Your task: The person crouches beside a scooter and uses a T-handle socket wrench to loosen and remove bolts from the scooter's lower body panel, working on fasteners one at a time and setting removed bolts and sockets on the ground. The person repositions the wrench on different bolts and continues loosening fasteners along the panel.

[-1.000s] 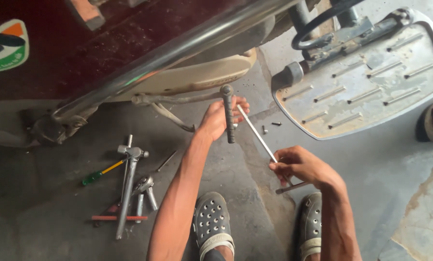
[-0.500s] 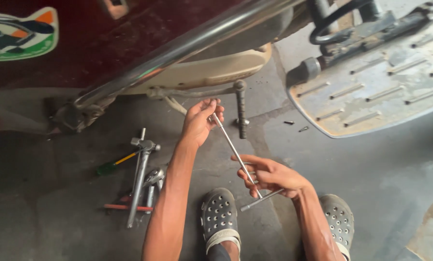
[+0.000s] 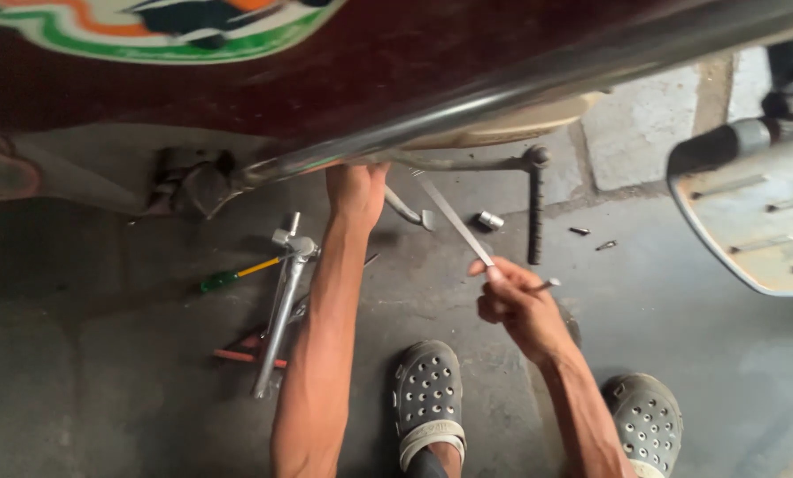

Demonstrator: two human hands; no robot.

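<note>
Fingers of the right hand (image 3: 513,305) pinched a long T-handle wrench (image 3: 454,219), working it under the scooter (image 3: 237,80). Left hand (image 3: 355,188) reached beneath; its grip was hidden. Seating the socket squarely seemed the next need.

A slim steel T-handle wrench (image 3: 454,219) – long, bare shaft. It slants up-left toward the vehicle's underside, its crossbar end low, above the concrete floor.
</note>
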